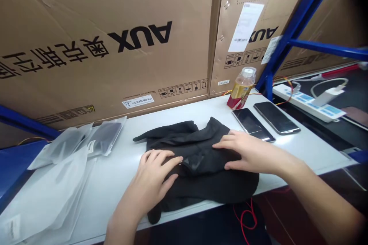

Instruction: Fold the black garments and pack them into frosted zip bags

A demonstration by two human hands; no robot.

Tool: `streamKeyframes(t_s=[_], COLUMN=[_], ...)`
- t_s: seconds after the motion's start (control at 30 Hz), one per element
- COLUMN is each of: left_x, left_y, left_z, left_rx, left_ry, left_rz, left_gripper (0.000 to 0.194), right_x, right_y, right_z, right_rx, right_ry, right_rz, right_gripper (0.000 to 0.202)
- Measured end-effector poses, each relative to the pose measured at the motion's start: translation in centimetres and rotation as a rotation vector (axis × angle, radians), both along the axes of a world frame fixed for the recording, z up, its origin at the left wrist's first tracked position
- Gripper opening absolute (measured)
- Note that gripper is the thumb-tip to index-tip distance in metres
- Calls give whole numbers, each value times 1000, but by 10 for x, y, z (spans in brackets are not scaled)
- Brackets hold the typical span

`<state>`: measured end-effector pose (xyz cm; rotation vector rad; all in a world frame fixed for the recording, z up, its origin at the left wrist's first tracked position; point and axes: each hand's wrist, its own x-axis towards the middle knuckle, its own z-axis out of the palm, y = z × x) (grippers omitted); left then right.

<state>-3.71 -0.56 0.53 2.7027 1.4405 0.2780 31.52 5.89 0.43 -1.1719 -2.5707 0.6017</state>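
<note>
A black cloth garment (pixel 201 183) lies bunched on the white shelf top, with folds across its middle and a strip reaching out to the left. My left hand (pixel 153 172) rests on the left part of the garment, fingers slightly bent and thumb apart from them. On the garment's right side lies my right hand (pixel 247 151), its fingers stretched out and apart, with no cloth visibly pinched. A small dark fold stands up between the two hands; whether it is a collar or another part, I cannot tell.
Frosted plastic bags (pixel 51 195) lie at the left, and a smaller one (pixel 106 136) holds something dark. Two phones (pixel 253 124) (pixel 276 118) and a drink bottle (pixel 243 88) stand right. Behind are large cardboard boxes (pixel 100 7); a power strip (pixel 310 101) lies beyond the blue post (pixel 268 80).
</note>
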Motion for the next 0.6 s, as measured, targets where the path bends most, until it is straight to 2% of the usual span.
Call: streamKeyframes(t_s=[0.07,0.13,0.2,0.23,0.27,0.33,0.4,0.47,0.53,0.6], left_x=[4,5,8,11,14,22,27,26,17,4], left_y=[2,7,17,24,34,54,71,74,61,33], left_z=[3,10,22,30,37,49,51,43,29,14], left_rx=[46,190,391,467,491,344,63,-106,-121,-114], left_ry=[9,-3,-85,-160,-241,-350,-339,-298,-312,-328], left_rz=[-7,56,179,233,262,213,120,109,197,329], left_gripper=[25,24,23,23,23,27,37,48,51,52], right_x=[-8,-19,-34,-42,-51,-66,-79,-89,-98,-105], right_y=[-8,-26,-44,-50,-53,-48,-33,-20,-16,-21], right_z=[2,12,29,37,44,46,31,4,-26,-46], right_rx=[-31,-76,-170,-230,-258,-126,81,150,148,147], right_ry=[-34,-30,52,119,175,240,208,119,11,-40], right_rz=[-47,-92,-35,56,143,143,131,167,186,166], right_gripper=[35,24,15,13,10,18,36,51,62,63])
